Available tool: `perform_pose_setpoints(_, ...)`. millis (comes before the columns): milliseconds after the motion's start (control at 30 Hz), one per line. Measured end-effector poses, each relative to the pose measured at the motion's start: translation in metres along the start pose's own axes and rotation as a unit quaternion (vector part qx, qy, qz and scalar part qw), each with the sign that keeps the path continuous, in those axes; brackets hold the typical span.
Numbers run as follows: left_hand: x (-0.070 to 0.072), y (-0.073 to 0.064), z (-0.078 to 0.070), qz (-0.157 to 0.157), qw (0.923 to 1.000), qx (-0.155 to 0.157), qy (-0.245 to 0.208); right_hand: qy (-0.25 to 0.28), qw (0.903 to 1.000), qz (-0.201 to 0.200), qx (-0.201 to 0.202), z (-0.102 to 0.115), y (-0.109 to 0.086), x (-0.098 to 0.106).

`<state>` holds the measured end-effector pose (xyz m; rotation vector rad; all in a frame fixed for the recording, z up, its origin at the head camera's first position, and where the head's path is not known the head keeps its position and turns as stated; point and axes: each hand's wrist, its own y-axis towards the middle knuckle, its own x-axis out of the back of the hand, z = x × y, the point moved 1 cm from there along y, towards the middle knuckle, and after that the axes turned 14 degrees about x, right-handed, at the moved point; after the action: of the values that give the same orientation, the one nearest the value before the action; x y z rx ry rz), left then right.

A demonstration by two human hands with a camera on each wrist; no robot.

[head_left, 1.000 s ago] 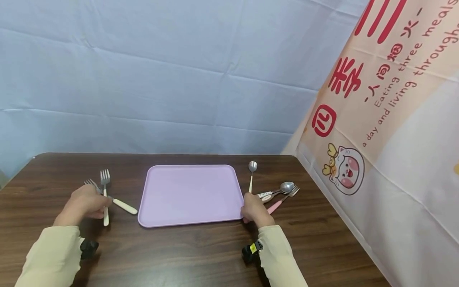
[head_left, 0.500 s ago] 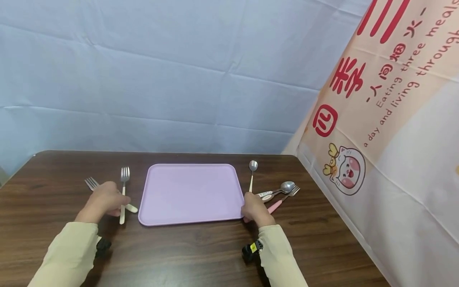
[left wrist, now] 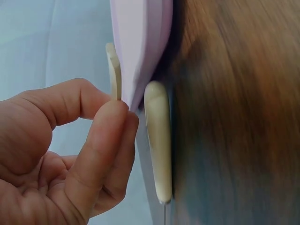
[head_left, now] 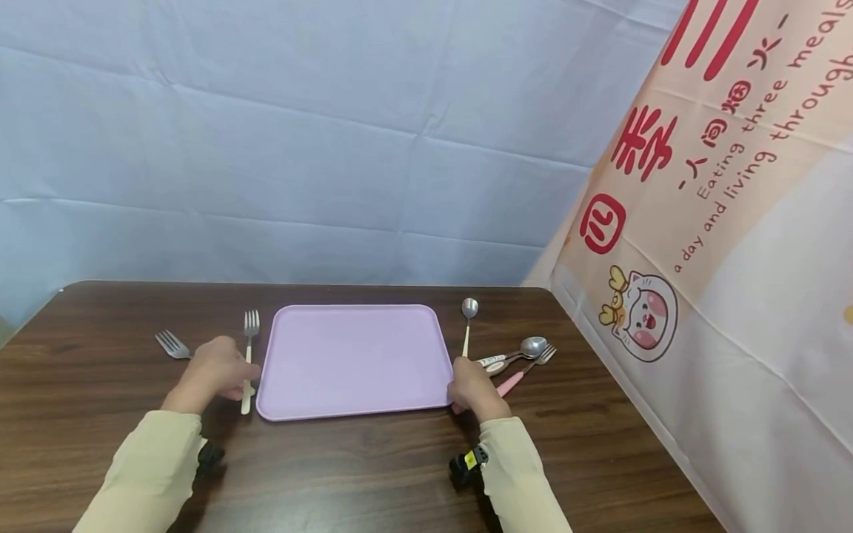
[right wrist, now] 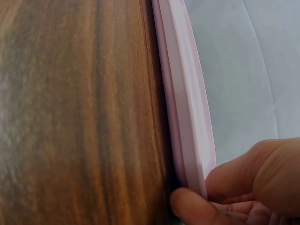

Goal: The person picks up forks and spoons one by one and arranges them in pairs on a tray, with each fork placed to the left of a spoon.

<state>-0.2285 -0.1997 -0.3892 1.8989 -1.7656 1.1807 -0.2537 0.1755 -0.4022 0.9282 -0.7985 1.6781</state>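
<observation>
My left hand [head_left: 216,368] pinches a fork [head_left: 250,326] by its cream handle, tines pointing to the back, just left of the lilac tray [head_left: 356,361]. In the left wrist view the handle end [left wrist: 114,70] shows between thumb and fingers, above the table. A second fork [head_left: 175,345] lies below that hand, its middle hidden; its cream handle [left wrist: 158,140] lies beside the tray in the left wrist view. At the tray's right front side, my right hand [head_left: 476,389] grips the tray rim [right wrist: 185,108] between thumb and finger.
Right of the tray lie a long-handled spoon [head_left: 469,309], other spoons [head_left: 533,346] with light handles, and a pink-handled fork [head_left: 512,383]. Behind the dark wooden table [head_left: 373,474] hangs a pale cloth [head_left: 300,148]. A printed cloth [head_left: 740,311] hangs along the right side.
My left hand has carried the held fork rightward, from over the lying fork to the tray's left edge. The right hand and the tray have stayed in place.
</observation>
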Motion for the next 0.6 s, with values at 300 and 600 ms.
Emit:
perform_pose_setpoints(300,-0.008,-0.001,-0.014,-0.002,1.0000,-0.002,0.003,-0.003,1.0000,0.000,0.002,0.000,0.000,0.000)
perform_pose_setpoints(600,-0.017,0.005,-0.020,-0.019,0.9997,-0.012,0.010,-0.009,1.0000,-0.002,-0.003,0.000,0.001,-0.001)
